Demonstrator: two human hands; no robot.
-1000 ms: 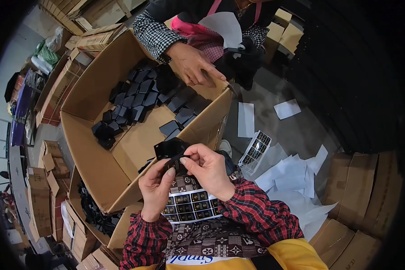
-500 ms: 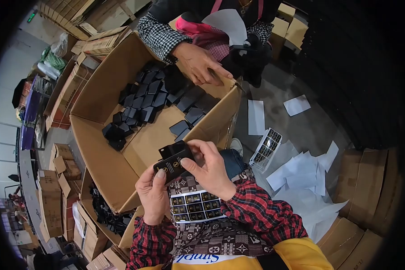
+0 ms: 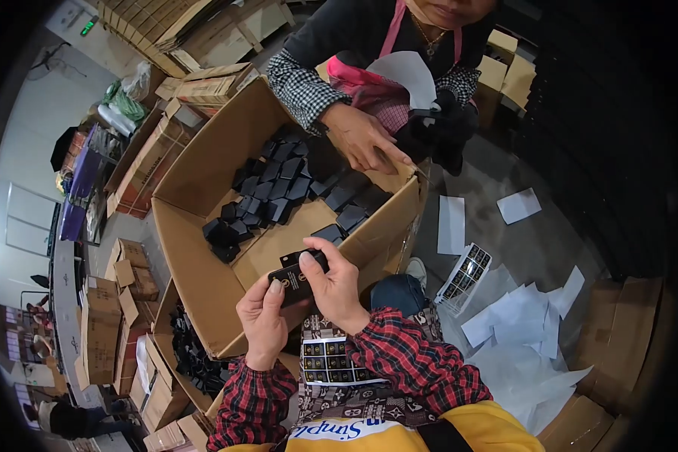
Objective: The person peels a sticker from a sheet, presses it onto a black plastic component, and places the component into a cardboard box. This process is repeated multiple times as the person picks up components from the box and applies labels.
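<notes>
A small black box (image 3: 297,280) with gold print is held between both my hands, above the near edge of a large cardboard box (image 3: 196,279). My left hand (image 3: 262,320) pinches its left end, thumb on the printed face. On its right end, my right hand (image 3: 333,286) presses with the thumb while the fingers curl behind. A sheet of black and gold labels (image 3: 337,363) lies on my patterned apron, below the hands. Many black pieces (image 3: 275,184) are piled inside the cardboard box.
Across the box, a co-worker in checked sleeves rests a hand (image 3: 361,139) at its rim. Papers (image 3: 516,316) and a label pack (image 3: 467,275) lie on the floor at right. Stacked cartons (image 3: 102,331) stand at left; another open box (image 3: 192,354) holds black items.
The view has shifted, so the surroundings appear farther right and lower. My right-hand fingers have moved over the small box's top edge, and its raised black part shows less.
</notes>
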